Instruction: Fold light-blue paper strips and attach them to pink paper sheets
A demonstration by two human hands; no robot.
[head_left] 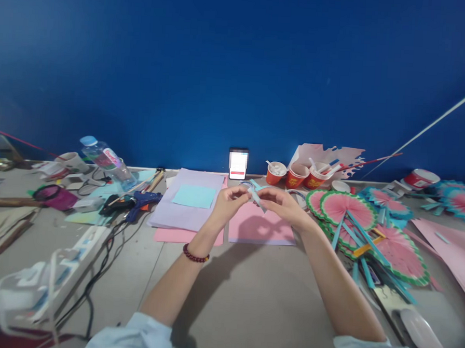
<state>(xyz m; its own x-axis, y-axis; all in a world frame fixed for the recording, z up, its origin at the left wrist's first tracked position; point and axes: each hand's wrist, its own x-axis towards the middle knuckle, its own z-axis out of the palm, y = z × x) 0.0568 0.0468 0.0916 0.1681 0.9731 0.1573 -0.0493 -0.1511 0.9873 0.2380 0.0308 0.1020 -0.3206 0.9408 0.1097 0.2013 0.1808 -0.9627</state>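
Over the pink sheet of paper [261, 228], both hands meet at a small pale blue strip of paper [256, 195]. My left hand [231, 201] pinches its left side, thumb and fingers pressed together. Gripping the right side is my right hand [281, 205], with its fingers bent around it. The strip looks folded or curled, but the fingers cover part of it. Just left of my left hand lies a stack of lilac sheets [170, 212] with a light blue sheet [194, 196] on top.
A lit phone [238, 164] leans against the blue wall. Red paper cups [298, 176] stand behind my right hand. Pink-and-green paper fans [347, 211] lie at right. At left are a blue glue gun [139, 204], a bottle [110, 160] and a power strip [73, 275] with cables.
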